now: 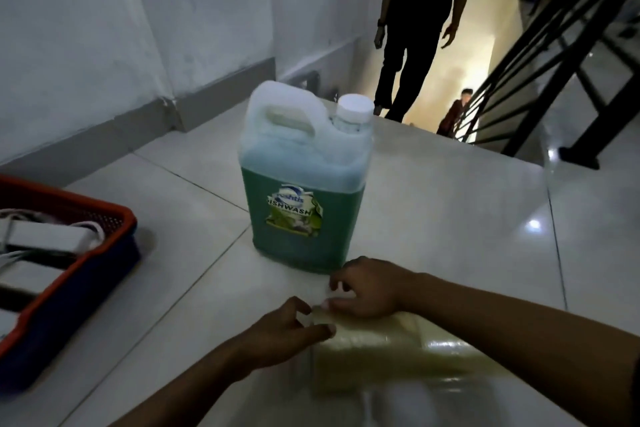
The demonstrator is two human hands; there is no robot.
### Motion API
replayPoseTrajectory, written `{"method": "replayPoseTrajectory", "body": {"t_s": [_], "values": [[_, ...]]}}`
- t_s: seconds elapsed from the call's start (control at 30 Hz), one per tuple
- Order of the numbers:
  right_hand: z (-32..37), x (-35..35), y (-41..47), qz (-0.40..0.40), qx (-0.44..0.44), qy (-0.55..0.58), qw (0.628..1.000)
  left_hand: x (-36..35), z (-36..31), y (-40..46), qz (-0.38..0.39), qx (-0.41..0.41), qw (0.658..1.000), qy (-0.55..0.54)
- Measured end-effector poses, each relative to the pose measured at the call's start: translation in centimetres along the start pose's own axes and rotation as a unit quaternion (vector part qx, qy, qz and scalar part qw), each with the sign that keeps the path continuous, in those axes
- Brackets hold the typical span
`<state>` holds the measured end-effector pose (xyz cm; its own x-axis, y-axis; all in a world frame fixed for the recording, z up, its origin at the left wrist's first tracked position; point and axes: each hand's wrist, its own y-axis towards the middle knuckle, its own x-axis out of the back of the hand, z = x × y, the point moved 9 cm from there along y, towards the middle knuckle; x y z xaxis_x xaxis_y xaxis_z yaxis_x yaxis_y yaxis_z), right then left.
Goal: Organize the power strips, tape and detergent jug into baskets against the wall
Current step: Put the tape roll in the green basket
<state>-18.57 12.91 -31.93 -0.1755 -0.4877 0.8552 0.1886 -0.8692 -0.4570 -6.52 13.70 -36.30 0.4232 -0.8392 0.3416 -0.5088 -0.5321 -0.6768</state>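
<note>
Left of the detergent jug (pixel 306 180) sits the red basket (pixel 65 274) holding power strips (pixel 41 236), while nearer the camera than the jug the left hand (pixel 280 333) and right hand (pixel 367 288) pinch the blurred tape pack (pixel 388 350) on the floor (pixel 450 218).

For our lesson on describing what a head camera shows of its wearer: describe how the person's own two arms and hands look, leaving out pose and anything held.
Both forearms come in from the bottom edge and are bare, with no sleeves in sight. The left hand and right hand wear no gloves. No watch, band or ring shows on either. At the far lower right edge a sliver of dark cloth appears, perhaps clothing; it is too little to tell.
</note>
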Motion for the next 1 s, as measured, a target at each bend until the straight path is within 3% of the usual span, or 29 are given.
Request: {"method": "replayPoseTrajectory", "body": {"t_s": [0.1, 0.27, 0.4, 0.6, 0.73, 0.8, 0.87, 0.93, 1.0], "values": [[-2.2, -1.2, -0.9, -0.005, -0.031, 0.036, 0.999, -1.5, -0.7, 0.5, 0.014, -0.047, 0.998, -0.027], [-3.2, -2.7, -1.5, -0.027, -0.053, 0.087, 0.994, -1.9, -2.6, 0.6, -0.058, -0.180, 0.968, 0.162], [-2.9, -3.0, -1.9, 0.005, -0.044, 0.101, 0.994, -1.2, -2.9, 0.5, -0.100, -0.232, 0.953, 0.167], [-3.3, -3.0, -3.7, 0.048, 0.006, 0.014, 0.999, 3.2, 0.6, 0.0, -0.103, -0.187, 0.973, 0.086], [-0.2, -2.5, -2.1, 0.026, 0.032, -0.037, 0.998, 6.6, 3.2, -2.1, -0.073, -0.133, 0.976, 0.156], [2.4, -2.4, -0.7, 0.017, 0.056, -0.061, 0.996, 7.6, 3.9, -3.4, -0.064, -0.093, 0.957, 0.268], [4.7, -2.3, 0.7, 0.007, 0.072, -0.068, 0.995, 8.1, 3.9, -4.5, -0.107, -0.078, 0.911, 0.390], [7.0, -2.3, 2.0, 0.002, 0.087, -0.075, 0.993, 8.1, 4.4, -5.5, -0.161, -0.081, 0.886, 0.426], [9.6, -2.4, 3.3, -0.002, 0.104, -0.087, 0.991, 8.5, 6.0, -6.4, -0.200, -0.063, 0.886, 0.413]]}}
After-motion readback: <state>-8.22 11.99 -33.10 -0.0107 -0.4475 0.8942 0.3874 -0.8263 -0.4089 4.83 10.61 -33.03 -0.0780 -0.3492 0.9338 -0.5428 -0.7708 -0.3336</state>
